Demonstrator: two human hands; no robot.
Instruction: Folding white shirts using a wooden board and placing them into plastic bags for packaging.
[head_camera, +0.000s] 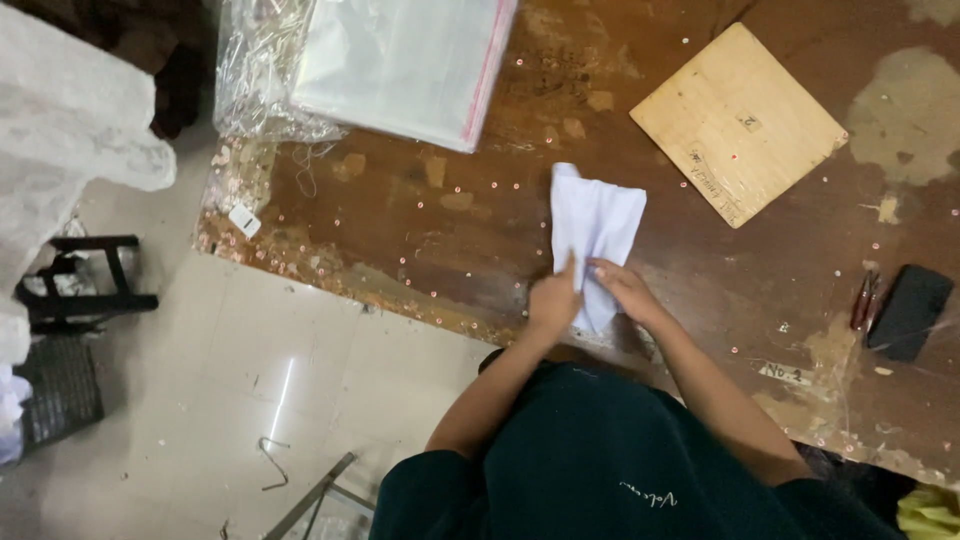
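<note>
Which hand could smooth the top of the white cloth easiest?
Probably the right hand: it lies flat on the white cloth with fingers aimed up it. The left hand seems to pinch the cloth's lower left edge.

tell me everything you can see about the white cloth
The white cloth looks like thin, soft fabric, folded into a rough upright strip with creases. It lies flat on the worn brown table, near its front edge. The left hand and right hand both press on its lower end.

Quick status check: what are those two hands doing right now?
Left hand and right hand both pressing the folded white cloth on the worn brown wooden table. Nothing blocking it.
</note>
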